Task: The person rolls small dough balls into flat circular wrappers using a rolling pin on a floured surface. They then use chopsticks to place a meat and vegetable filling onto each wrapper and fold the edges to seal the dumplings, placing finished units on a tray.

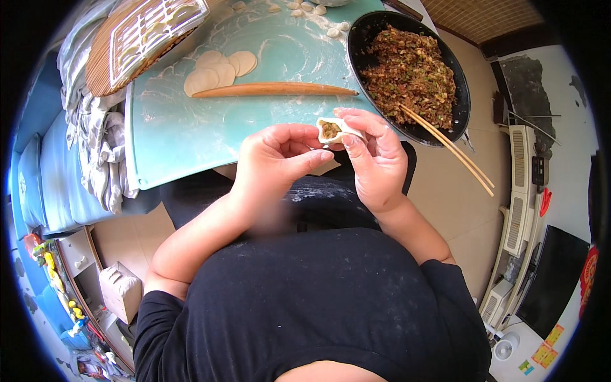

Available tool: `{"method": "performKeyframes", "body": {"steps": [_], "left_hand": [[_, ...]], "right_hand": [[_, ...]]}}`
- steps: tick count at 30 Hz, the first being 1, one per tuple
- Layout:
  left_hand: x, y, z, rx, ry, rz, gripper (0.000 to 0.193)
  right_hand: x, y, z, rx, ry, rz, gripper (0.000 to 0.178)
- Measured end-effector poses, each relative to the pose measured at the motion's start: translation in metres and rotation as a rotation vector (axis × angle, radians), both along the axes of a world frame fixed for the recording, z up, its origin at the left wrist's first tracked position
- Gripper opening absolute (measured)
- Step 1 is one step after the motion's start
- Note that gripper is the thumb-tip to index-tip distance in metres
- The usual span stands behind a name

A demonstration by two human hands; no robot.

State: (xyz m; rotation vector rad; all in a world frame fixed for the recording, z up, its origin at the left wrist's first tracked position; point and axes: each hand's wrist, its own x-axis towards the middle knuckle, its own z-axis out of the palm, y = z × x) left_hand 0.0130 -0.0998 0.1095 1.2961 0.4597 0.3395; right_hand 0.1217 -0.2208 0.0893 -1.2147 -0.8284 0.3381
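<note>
Nearest is the black shirt [312,293]; past it, by the near edge of the surface [165,149], the right hand [380,162] pinches a half-closed dumpling [347,127]. The left hand [273,154] meets its open end; whether it grips, I cannot tell. Squeezing hard could push filling [330,131] out, and smears on the rim might prevent sealing. Chopsticks [449,151] jutting beyond the right edge could get knocked.
</note>
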Motion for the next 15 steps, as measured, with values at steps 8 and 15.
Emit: {"method": "performKeyframes", "body": {"steps": [8, 15], "left_hand": [[0.0048, 0.0023, 0.0036, 0.759, -0.063, 0.11, 0.015], [0.0051, 0.0082, 0.0049, 1.008, -0.16, 0.116, 0.012]], "right_hand": [[-0.0038, 0.0022, 0.0032, -0.017, -0.225, -0.072, 0.023], [-0.0069, -0.0011, 0.0023, -0.023, -0.082, -0.021, 0.022]]}}
